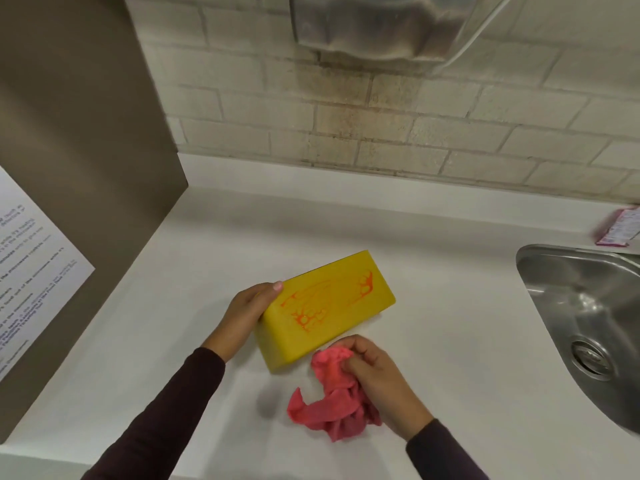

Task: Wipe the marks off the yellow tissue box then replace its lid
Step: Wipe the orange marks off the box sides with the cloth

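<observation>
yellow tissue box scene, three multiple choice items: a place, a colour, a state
1. The stainless steel sink lies on which side of the yellow rectangular tissue box? A) left B) right C) in front
2. The crumpled cloth in the right hand is: A) pink B) blue C) white
3. The orange marks on the box are: A) wiped off B) visible on it C) under a lid
Answers: 1 B, the sink sits far right; 2 A, plainly pink; 3 B, scrawls cover the box's face.

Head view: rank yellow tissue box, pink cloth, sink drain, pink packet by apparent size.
1. yellow tissue box
2. pink cloth, partly under the right hand
3. sink drain and pink packet: alike; packet cut off by frame edge, not ranked
</observation>
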The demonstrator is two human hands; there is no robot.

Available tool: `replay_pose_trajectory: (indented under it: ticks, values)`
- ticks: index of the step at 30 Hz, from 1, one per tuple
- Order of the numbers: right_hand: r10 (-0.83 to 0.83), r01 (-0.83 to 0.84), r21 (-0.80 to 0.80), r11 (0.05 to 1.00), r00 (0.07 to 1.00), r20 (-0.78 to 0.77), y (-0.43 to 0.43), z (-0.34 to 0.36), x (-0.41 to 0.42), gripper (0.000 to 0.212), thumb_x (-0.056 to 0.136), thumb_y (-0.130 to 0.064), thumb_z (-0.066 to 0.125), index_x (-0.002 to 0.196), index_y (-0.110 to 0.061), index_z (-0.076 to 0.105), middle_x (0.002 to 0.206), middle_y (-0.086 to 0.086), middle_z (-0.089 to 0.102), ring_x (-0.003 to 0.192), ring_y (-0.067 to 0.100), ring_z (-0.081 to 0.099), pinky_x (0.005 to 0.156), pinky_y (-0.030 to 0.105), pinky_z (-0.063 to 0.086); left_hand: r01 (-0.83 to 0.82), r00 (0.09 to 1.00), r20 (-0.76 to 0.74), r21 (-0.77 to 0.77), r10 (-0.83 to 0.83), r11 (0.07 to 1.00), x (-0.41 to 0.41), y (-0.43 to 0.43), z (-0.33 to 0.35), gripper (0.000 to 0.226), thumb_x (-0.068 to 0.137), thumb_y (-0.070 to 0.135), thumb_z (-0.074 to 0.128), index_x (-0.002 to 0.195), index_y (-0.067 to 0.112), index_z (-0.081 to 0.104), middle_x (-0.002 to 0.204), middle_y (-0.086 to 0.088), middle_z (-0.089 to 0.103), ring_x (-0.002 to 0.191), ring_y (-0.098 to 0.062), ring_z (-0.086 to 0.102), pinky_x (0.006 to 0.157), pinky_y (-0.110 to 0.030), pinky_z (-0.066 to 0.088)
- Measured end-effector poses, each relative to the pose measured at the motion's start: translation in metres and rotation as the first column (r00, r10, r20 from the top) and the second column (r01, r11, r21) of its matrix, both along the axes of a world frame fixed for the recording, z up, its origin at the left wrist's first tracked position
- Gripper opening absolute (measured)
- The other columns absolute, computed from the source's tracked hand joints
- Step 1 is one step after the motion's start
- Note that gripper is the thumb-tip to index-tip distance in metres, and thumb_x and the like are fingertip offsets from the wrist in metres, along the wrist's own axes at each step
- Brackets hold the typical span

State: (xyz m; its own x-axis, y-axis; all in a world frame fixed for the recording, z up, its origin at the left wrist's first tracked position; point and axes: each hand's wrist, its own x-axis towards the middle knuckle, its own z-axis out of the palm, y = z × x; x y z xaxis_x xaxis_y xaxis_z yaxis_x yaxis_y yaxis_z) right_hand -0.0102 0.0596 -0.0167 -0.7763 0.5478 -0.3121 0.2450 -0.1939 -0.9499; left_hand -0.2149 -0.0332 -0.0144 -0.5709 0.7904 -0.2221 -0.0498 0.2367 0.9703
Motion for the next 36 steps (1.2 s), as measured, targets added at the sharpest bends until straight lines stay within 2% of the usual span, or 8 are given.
replay_pose_trajectory:
  ticks: [6,10,14,20,26,31,33,36]
  values:
    - [-0.333,0.364,0.116,0.924,0.916,-0.223,0.062,0.054,0.028,0.025,0.089,0.008,0.044,0.085,-0.011,0.06,0.083,0.004,0.07,0.076,0.017,0.066,0.061,0.024,0.054,0.119,0.993,-0.03,0.045,-0.118,0.992,-0.006,-0.005,-0.022,0.053,0.067,0.058,0.054,0.102,0.021,0.067,0.109,-0.005,0.066,0.099,-0.013,0.061,0.083,-0.023,0.044]
    - [-0.378,0.53,0.424,0.734,0.839,-0.392,0.078,0.075,0.02,0.023,0.077,-0.008,0.053,0.085,-0.029,0.062,0.093,-0.008,0.071,0.087,0.013,0.068,0.066,0.028,0.058,0.179,0.982,-0.061,0.014,-0.178,0.984,-0.009,-0.001,-0.024,0.054,0.064,0.058,0.054,0.103,0.022,0.065,0.115,-0.006,0.061,0.105,-0.018,0.058,0.086,-0.027,0.042]
    - [-0.298,0.456,0.755,0.471,0.888,-0.351,0.074,0.048,-0.002,0.031,0.074,-0.014,0.061,0.095,-0.035,0.053,0.1,-0.022,0.054,0.095,0.016,0.057,0.078,0.038,0.05,0.215,0.974,-0.064,-0.001,-0.215,0.977,-0.012,0.001,-0.021,0.056,0.062,0.057,0.055,0.105,0.021,0.064,0.117,-0.009,0.059,0.106,-0.02,0.056,0.085,-0.03,0.041]
    - [-0.279,0.372,0.707,0.602,0.927,-0.251,0.064,0.008,-0.007,0.022,0.08,-0.042,0.058,0.096,-0.054,0.05,0.107,-0.037,0.05,0.104,-0.002,0.048,0.083,0.02,0.042,0.254,0.967,-0.005,-0.001,-0.254,0.967,-0.016,-0.001,-0.015,0.05,0.067,0.05,0.057,0.109,0.023,0.067,0.114,0.002,0.065,0.106,-0.009,0.06,0.087,-0.016,0.043]
    - [-0.261,0.389,0.478,0.788,0.913,-0.312,0.056,0.002,-0.011,0.04,0.073,-0.008,0.054,0.094,-0.042,0.052,0.116,-0.011,0.056,0.093,-0.003,0.059,0.07,0.009,0.047,0.146,0.989,0.002,-0.122,-0.147,0.982,-0.007,0.018,-0.005,0.019,0.083,0.022,0.054,0.086,0.035,0.067,0.094,0.008,0.064,0.087,-0.009,0.061,0.067,-0.015,0.043]
    - [-0.31,0.398,0.461,0.793,0.915,-0.258,0.052,-0.009,-0.008,0.048,0.083,-0.021,0.065,0.117,-0.048,0.044,0.147,-0.016,0.03,0.119,-0.016,0.04,0.087,0.003,0.04,-0.054,0.996,-0.073,-0.08,0.048,0.995,0.013,0.013,-0.007,0.04,0.076,0.064,0.054,0.083,0.03,0.074,0.086,0.001,0.072,0.079,-0.012,0.067,0.068,-0.026,0.046]
    - [-0.342,0.405,0.483,0.776,0.914,-0.217,0.052,-0.012,-0.008,0.046,0.083,-0.031,0.067,0.122,-0.044,0.046,0.149,-0.011,0.026,0.12,-0.024,0.029,0.087,-0.002,0.036,-0.068,0.995,-0.08,-0.064,0.063,0.996,0.014,0.014,-0.006,0.037,0.08,0.059,0.051,0.084,0.03,0.073,0.089,-0.001,0.072,0.083,-0.015,0.067,0.072,-0.028,0.047]
    - [-0.355,0.411,0.462,0.786,0.912,-0.206,0.051,-0.013,-0.01,0.037,0.087,-0.034,0.061,0.117,-0.05,0.046,0.13,-0.012,0.05,0.12,-0.002,0.047,0.093,0.015,0.044,-0.083,0.993,-0.094,-0.075,0.076,0.994,0.013,0.017,-0.006,0.029,0.089,0.045,0.049,0.086,0.028,0.072,0.092,-0.004,0.071,0.086,-0.019,0.066,0.077,-0.031,0.048]
